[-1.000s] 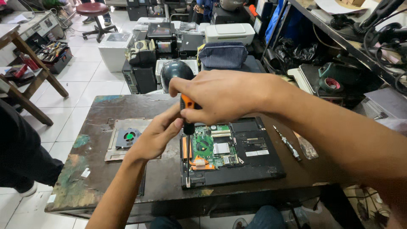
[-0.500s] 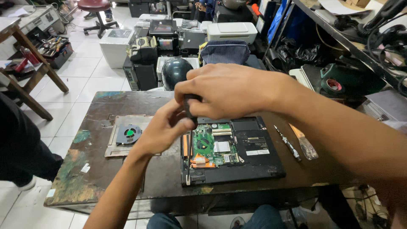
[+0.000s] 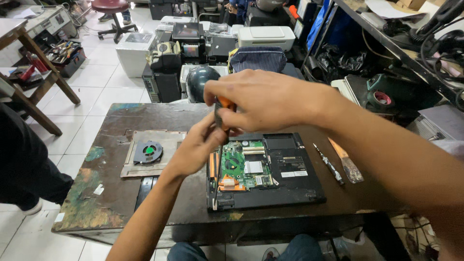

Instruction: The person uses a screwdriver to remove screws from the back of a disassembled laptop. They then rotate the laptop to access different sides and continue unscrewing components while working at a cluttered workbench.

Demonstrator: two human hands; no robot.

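An opened black laptop base (image 3: 290, 188) lies on the worn table (image 3: 121, 203), its green circuit board (image 3: 244, 169) bare. My right hand (image 3: 263, 99) grips the orange and black handle of a screwdriver (image 3: 221, 116) from above. The thin shaft runs down to the base's left edge near the front corner. My left hand (image 3: 198, 147) pinches the screwdriver just below the handle, over the left side of the board.
A cooling fan (image 3: 147, 152) on a flat panel lies left of the laptop. A small screwdriver (image 3: 328, 164) and a scraper (image 3: 345, 162) lie to its right. A dark helmet (image 3: 199, 79), printers and boxes stand behind the table. Someone's dark-clothed leg (image 3: 24, 169) is at the left.
Both hands have risen a little with the screwdriver, and its long shaft now shows below my left hand. The laptop base has not moved.
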